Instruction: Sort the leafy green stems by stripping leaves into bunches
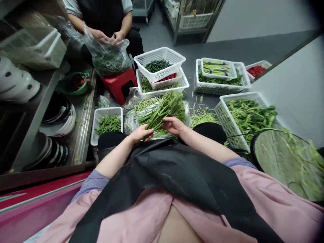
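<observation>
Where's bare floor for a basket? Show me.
Grey floor shows bare between the white basket stack and steel rack; a narrower gap separates stack from nested baskets. Crowded around left hand and right hand: leafy bunch, plastic bag, stem trimmings.

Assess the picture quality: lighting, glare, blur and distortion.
Head view: lighting is diffuse, with highlights on the clear plastic bag above the red plastic stool; head view: loose green stalks on the round wood-patterned tabletop look smeared, while the bunch of leafy green stems reads clearer; head view: upper right corner black, wide-angle stretching toward the edges.
</observation>
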{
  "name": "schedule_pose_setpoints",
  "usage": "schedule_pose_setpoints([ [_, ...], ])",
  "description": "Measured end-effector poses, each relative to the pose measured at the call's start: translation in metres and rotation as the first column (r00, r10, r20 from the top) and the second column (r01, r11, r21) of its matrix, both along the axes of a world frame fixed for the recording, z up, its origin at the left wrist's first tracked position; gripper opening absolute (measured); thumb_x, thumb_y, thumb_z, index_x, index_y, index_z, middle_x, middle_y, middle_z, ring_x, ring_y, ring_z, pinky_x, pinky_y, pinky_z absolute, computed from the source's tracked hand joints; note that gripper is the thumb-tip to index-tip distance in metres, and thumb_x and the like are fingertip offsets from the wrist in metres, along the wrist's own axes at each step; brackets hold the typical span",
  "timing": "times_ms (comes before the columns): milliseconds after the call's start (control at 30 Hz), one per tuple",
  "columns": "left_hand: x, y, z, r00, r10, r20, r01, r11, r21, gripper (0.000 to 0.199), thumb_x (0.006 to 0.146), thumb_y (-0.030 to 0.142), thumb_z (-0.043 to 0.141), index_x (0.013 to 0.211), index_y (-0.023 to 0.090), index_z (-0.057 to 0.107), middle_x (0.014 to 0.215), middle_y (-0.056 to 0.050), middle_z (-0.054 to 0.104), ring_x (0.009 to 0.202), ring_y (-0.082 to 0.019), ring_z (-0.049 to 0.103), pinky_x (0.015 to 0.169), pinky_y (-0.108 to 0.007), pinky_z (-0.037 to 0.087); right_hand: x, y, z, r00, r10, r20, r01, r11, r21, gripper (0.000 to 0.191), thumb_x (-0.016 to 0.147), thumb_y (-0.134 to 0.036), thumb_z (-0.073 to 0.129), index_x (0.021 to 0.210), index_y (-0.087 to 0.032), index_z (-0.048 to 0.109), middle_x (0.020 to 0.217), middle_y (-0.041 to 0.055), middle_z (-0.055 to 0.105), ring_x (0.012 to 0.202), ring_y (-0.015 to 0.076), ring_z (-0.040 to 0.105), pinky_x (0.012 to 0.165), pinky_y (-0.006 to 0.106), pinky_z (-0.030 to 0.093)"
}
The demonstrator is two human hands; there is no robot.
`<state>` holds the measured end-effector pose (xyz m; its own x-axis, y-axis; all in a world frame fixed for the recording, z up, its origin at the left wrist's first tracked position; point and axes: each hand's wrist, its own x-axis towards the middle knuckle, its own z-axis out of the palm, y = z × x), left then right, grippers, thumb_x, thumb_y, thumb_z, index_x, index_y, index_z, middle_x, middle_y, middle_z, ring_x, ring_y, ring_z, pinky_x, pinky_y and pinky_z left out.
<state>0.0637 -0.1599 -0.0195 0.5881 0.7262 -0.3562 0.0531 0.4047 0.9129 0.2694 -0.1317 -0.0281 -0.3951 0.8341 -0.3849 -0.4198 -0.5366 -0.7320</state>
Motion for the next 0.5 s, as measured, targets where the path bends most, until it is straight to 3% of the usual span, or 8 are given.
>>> schedule_pose_setpoints([
  [167,0.0,0.003,-0.004,0.993,0.101,-0.064,-0.094,0.99,0.106,0.048,0.07,0.059,0.072,0.078,0.018,0.048,0.052,0.002,0.059,0.032,-0.006,0.043,0.034,-0.02,0.028,0.002,-0.01,0.0,0.996,-0.071,0.045,0.075,0.993,-0.089,0.017,0.071,-0.026,0.07,0.084,-0.02,0.061,0.076,-0.0001,0.069,0.069,0.0145,0.063,0.061,0.027,0.05],
  [367,-0.006,0.005,-0.006,0.976,0.216,0.009,-0.216,0.973,0.082,0.051,0.069,0.054,0.075,0.094,0.015,0.055,0.055,0.002,0.061,0.033,-0.007,0.044,0.034,-0.02,0.027,0.003,-0.014,0.007,0.986,-0.146,0.077,0.152,0.985,-0.08,0.024,0.064,-0.018,0.074,0.085,-0.019,0.061,0.071,-0.0036,0.064,0.056,0.009,0.057,0.05,0.021,0.043],
  [500,-0.011,0.008,-0.005,0.972,0.226,0.06,-0.23,0.971,0.067,0.044,0.069,0.048,0.076,0.088,0.014,0.055,0.054,0.003,0.057,0.034,-0.006,0.043,0.033,-0.019,0.027,0.0,-0.018,0.008,0.982,-0.179,0.064,0.184,0.978,-0.096,0.024,0.061,-0.017,0.072,0.081,-0.02,0.059,0.073,-0.003,0.066,0.056,0.0086,0.054,0.049,0.021,0.04],
])
